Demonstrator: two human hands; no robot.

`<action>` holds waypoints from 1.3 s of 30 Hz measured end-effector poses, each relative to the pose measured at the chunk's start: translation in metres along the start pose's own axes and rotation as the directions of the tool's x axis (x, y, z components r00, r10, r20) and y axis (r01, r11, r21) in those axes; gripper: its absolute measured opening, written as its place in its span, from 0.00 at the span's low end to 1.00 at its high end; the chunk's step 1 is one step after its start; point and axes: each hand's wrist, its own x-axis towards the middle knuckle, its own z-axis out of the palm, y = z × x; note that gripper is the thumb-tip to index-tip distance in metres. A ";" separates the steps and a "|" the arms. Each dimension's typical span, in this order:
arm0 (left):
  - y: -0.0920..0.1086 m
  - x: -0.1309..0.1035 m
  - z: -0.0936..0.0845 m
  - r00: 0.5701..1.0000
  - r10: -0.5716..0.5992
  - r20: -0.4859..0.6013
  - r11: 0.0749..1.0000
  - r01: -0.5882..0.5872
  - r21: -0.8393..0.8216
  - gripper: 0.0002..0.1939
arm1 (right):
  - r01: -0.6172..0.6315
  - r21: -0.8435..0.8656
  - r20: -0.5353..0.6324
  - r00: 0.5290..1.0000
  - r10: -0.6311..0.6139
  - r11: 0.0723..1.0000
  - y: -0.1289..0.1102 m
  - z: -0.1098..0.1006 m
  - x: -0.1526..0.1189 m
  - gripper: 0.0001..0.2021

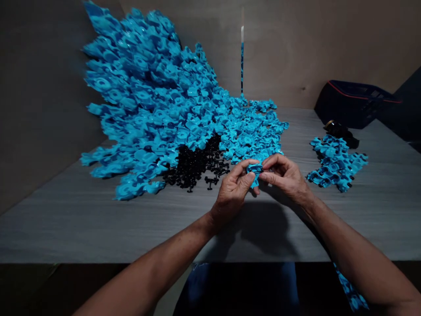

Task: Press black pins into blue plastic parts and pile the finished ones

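Observation:
My left hand (233, 188) is closed on a small blue plastic piece (254, 170), held above the table near its middle. From the right, my right hand (287, 179) pinches at the side of the same piece, where something small and dark shows between the fingertips; its shape is too small to make out. A heap of small black axle-like parts (192, 166) lies left of my hands. Behind it a large pile of blue pieces (148, 87) rises toward the back left.
On the right of the grey table (98, 232) sits a smaller group of blue pieces (338, 164) with black parts on them. Behind that group are a black object (342, 131) and a dark case with a red line (355, 103). Walls stand at the back and left.

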 end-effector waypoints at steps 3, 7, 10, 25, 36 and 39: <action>0.002 0.000 0.002 1.000 0.010 0.000 1.000 -0.010 0.000 0.17 | -0.039 0.006 0.030 0.999 0.038 0.999 -0.001 -0.006 0.001 0.21; 0.002 0.000 0.003 1.000 0.019 -0.004 1.000 -0.019 0.015 0.17 | -0.059 -0.002 0.045 0.997 0.059 0.998 -0.001 -0.009 0.001 0.19; 0.003 0.000 0.004 1.000 0.007 -0.025 0.999 -0.006 0.043 0.16 | -0.041 -0.027 0.078 0.996 0.043 0.999 0.003 -0.007 0.000 0.15; -0.003 0.003 -0.003 0.996 -0.086 -0.015 0.996 0.087 0.016 0.23 | -0.065 -0.053 -0.047 0.997 0.062 0.996 0.021 0.004 -0.004 0.21; 0.023 0.025 -0.018 0.934 -0.179 -0.310 0.961 0.100 -0.256 0.25 | 0.019 -0.202 -0.172 0.983 -0.055 0.979 0.017 -0.011 0.003 0.12; 0.032 0.034 -0.035 0.862 -0.056 -0.503 0.982 -0.045 -0.185 0.23 | 0.152 -0.466 -0.072 0.975 -0.208 0.872 0.024 -0.011 -0.001 0.05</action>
